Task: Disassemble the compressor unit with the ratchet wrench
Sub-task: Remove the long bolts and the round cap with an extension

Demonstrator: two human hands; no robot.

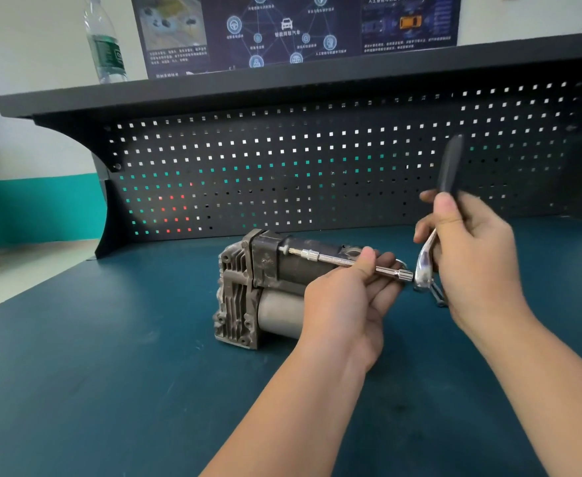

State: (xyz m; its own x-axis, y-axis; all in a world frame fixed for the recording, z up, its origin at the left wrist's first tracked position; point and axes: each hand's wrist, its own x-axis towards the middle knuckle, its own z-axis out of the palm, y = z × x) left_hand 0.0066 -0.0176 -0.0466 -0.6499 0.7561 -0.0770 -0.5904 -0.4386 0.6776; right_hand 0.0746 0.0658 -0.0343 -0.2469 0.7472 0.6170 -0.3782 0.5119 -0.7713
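Blue tabletop (93, 390) nearest. Left hand (344, 301) pinches chrome extension bar (348, 261) between thumb and curled fingers. Right hand (472, 249) grips ratchet wrench (435, 235), dark handle pointing up, blurred; chrome head just beside bar's right end, joint unclear. Bar's socket end meets top of compressor unit (251, 287), lying on tabletop mid-frame. Behind: dark pegboard (282, 160), shelf (213, 94) with water bottle (105, 43), poster (293, 29).

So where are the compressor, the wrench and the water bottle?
compressor (238, 290): head view, on its finned metal end.
wrench (449, 170): head view, on its dark handle.
bottle (105, 46): head view, on its label, up on the shelf.
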